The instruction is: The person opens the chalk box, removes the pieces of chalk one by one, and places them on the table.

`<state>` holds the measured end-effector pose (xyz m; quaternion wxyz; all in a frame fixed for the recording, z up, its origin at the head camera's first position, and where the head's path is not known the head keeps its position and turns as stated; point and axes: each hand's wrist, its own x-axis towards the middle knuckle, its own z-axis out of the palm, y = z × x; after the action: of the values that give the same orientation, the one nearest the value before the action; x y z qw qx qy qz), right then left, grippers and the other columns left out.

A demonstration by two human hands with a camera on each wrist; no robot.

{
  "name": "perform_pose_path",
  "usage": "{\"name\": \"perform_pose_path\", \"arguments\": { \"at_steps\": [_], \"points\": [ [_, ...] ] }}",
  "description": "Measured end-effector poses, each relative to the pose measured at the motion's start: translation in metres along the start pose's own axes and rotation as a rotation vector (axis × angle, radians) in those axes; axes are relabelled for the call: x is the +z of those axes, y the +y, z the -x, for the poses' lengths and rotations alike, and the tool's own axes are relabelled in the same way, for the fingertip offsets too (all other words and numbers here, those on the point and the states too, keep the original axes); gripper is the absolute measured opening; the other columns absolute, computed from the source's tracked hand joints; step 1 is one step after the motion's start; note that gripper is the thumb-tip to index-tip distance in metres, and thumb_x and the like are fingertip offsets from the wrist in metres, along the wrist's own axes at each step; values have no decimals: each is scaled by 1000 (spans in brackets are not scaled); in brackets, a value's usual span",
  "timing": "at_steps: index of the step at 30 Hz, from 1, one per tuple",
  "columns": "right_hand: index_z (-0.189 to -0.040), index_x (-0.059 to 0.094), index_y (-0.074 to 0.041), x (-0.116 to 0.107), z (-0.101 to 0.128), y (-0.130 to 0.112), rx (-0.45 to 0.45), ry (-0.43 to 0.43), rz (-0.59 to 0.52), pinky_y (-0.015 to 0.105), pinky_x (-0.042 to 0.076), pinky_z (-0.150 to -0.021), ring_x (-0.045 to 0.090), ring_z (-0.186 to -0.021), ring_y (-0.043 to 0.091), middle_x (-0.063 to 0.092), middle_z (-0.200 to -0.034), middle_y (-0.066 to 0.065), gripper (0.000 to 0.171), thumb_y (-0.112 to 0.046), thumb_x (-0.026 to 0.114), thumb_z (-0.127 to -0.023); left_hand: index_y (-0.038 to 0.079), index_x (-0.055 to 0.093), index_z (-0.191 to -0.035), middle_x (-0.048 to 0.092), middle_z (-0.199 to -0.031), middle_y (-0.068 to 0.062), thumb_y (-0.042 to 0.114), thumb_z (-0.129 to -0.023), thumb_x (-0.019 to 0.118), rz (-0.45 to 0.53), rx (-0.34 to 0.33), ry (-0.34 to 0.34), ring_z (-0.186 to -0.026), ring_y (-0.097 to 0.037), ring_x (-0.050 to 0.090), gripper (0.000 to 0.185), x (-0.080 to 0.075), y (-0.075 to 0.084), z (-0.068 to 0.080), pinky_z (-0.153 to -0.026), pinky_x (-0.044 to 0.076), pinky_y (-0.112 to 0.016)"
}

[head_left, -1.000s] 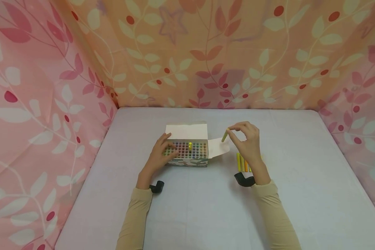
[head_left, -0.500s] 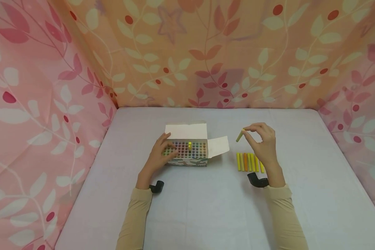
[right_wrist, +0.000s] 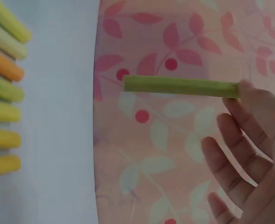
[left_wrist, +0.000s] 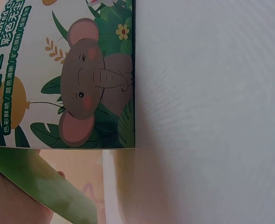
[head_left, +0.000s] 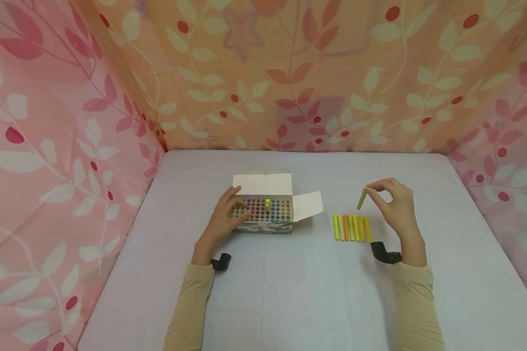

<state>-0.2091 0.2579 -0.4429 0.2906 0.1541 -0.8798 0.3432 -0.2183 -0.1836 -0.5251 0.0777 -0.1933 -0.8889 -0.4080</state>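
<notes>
Above the table's right half, my right hand (head_left: 398, 205) pinches one end of a yellow-green chalk stick (right_wrist: 179, 87) between thumb and fingertips. The stick slants down, apart from everything else. Beneath and to its left lies a row of several yellow, green and orange chalk sticks (head_left: 345, 228). An opened chalk box (head_left: 265, 228) stands left of centre, packed with coloured chalk ends, two yellow ones poking up. My left hand (head_left: 224, 213) rests on the box's left end with spread fingers. An elephant picture covers the box side (left_wrist: 91, 70) in the left wrist view.
The box's white lid (head_left: 262, 185) is folded back and a white flap (head_left: 307, 205) sticks out to the right. A white cloth covers the table (head_left: 290, 292). Patterned curtains (head_left: 263, 97) close off the back and sides. Black devices sit at both wrists.
My right hand has carried the yellow-green chalk stick rightward, from over the box's flap to above the right part of the row. The row is now uncovered. My left hand has stayed put.
</notes>
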Motion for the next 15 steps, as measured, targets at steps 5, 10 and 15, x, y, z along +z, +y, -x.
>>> {"name": "perform_pose_path", "arguments": {
  "at_steps": [5, 10, 15],
  "points": [
    [-89, 68, -3, -11, 7, 11, 66, -102, 63, 37, 36, -80, 57, -77, 23, 65, -82, 10, 13, -9, 74, -78, 21, 62, -96, 27, -150, 6, 44, -85, 64, 3, -11, -3, -143, -24, 11, 26, 0, 1, 1, -109, 20, -58],
    [-90, 68, -3, -22, 15, 20, 138, -188, 122, 41, 36, -76, 58, -80, 30, 66, -84, 13, 15, -15, 71, -82, 21, 62, -96, 26, -151, 7, 44, -85, 64, 9, -21, -5, -143, -26, 11, 26, 0, 1, 0, -108, 19, -59],
    [-92, 68, -2, -29, 20, 25, 221, -300, 159, 48, 37, -77, 59, -84, 34, 67, -87, 15, 21, -22, 66, -86, 22, 61, -96, 26, -151, 6, 44, -85, 64, 7, -23, -8, -143, -24, 10, 25, 0, 2, 0, -109, 19, -59]
  ]
}}
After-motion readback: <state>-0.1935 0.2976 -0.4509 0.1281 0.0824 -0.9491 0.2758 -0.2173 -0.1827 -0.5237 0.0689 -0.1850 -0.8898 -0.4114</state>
